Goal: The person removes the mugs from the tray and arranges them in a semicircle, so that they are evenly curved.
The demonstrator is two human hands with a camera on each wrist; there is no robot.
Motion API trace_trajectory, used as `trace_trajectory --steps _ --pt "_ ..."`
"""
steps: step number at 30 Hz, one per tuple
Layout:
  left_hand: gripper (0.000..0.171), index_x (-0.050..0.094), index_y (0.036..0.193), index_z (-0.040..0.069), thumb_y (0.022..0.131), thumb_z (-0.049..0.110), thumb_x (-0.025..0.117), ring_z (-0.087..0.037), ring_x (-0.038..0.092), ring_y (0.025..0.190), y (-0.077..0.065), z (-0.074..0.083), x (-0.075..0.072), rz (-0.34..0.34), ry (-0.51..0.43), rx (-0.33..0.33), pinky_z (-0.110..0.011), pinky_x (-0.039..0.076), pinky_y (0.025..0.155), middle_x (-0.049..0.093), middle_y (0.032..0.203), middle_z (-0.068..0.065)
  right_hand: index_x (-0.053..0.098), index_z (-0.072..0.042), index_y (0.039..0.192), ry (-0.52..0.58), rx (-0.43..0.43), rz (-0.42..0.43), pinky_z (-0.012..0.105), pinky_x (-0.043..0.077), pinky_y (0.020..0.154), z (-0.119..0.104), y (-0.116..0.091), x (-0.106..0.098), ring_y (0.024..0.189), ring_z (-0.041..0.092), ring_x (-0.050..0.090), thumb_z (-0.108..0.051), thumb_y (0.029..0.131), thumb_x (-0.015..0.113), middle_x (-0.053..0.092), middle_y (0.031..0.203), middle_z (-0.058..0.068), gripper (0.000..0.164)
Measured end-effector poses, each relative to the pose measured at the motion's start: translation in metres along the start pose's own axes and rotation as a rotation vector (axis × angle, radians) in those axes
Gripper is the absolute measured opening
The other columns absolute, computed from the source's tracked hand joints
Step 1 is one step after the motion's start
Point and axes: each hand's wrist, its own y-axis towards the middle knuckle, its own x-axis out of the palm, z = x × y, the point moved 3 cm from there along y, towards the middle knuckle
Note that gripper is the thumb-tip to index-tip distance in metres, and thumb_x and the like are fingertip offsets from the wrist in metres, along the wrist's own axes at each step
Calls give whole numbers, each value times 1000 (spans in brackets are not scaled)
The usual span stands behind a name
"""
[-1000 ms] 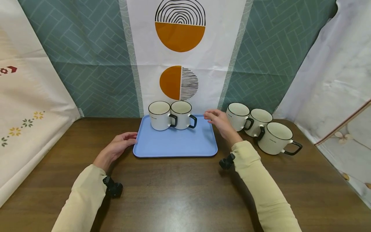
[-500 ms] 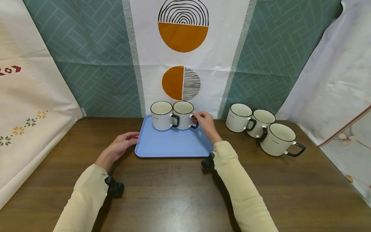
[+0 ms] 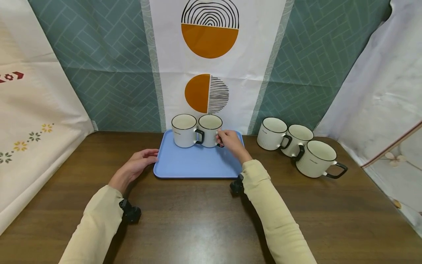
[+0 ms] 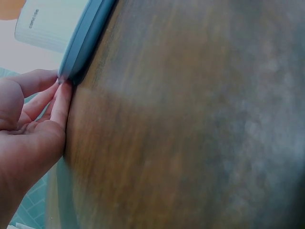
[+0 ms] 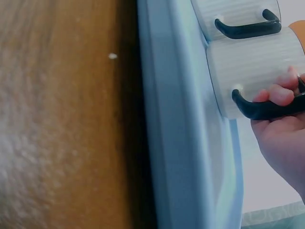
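Two white mugs with dark rims and black handles stand side by side at the back of a light blue tray (image 3: 197,165). My right hand (image 3: 232,145) has its fingers curled through the handle of the right-hand mug (image 3: 208,134). In the right wrist view that black handle (image 5: 271,110) passes between fingers and palm. The left-hand mug (image 3: 183,134) stands close against it, its handle pointing right. My left hand (image 3: 136,167) is at the tray's left edge; in the left wrist view, thumb and fingertips (image 4: 62,90) pinch the tray's rim.
Three more white mugs stand grouped on the wooden table (image 3: 184,220) to the right: a back one (image 3: 271,135), a middle one (image 3: 296,141) and a front one (image 3: 314,161). A patterned cloth (image 3: 211,66) hangs right behind the tray. White cloths border both sides.
My right hand has moved left from beside the tray to the right-hand mug's handle and curled its fingers round it. The left hand has stayed at the tray's edge.
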Motion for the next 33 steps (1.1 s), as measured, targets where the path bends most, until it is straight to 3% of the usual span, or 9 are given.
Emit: trace_trajectory --steps 8,15,28,33 --pt "53 29 144 -12 99 4 50 -37 36 128 0 2 1 -3 10 7 -46 27 111 34 142 -31 47 2 78 15 -25 -25 33 28 65 1 -3 -6 59 17 29 -26 105 39 32 60 1 40" --pt "54 27 145 -11 100 6 50 -38 34 129 -2 2 0 -20 20 3 -48 26 112 32 143 -30 35 -9 62 40 -21 -38 34 28 62 2 -7 -9 56 16 27 -23 105 40 30 58 1 46" --pt "54 26 146 -9 100 7 49 -40 32 131 -3 0 -3 -18 21 -17 -48 23 113 31 145 -30 39 -6 68 39 -37 -58 36 32 64 3 -29 -20 58 15 29 -20 105 39 32 62 2 40" --pt "54 26 147 -9 100 8 49 -40 32 131 -3 1 -1 -21 19 -18 -48 24 112 31 145 -30 42 -4 70 85 -35 2 34 32 62 6 -38 -24 56 14 28 -18 105 39 32 61 1 38"
